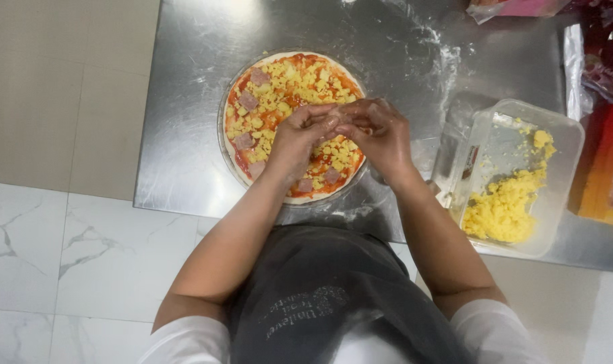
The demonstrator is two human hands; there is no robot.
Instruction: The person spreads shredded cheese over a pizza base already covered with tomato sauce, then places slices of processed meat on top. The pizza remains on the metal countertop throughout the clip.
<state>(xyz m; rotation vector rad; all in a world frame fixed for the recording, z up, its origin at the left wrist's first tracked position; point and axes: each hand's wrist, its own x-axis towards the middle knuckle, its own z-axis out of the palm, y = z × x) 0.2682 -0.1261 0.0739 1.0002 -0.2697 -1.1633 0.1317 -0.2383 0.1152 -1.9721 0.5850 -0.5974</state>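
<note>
Cheese is what I watch here: my left hand (300,138) and right hand (381,131) are brought together over the right half of the pizza (279,94), fingertips touching, curled round what I take to be a small clump of the yellow grated cheese, though the clump itself is hidden by the fingers. The pizza lies on the steel table (185,101), red sauce spread, pink ham squares (248,101) dotted about, cheese already thick across the upper part. The clear plastic tub (563,135) with the remaining cheese (502,212) stands to my right, close to the table's near edge. I judge the main risk is uneven cover: crumbling from one spot would pile cheese in the middle while the near rim, where sauce shows bare, stays thin. Crumbs could also fall past the crust onto the floured steel if my hands drift outward. My right forearm passes just beside the tub, so a careless sweep might nudge it toward the edge. Pressing down could also dent the soft base.
</note>
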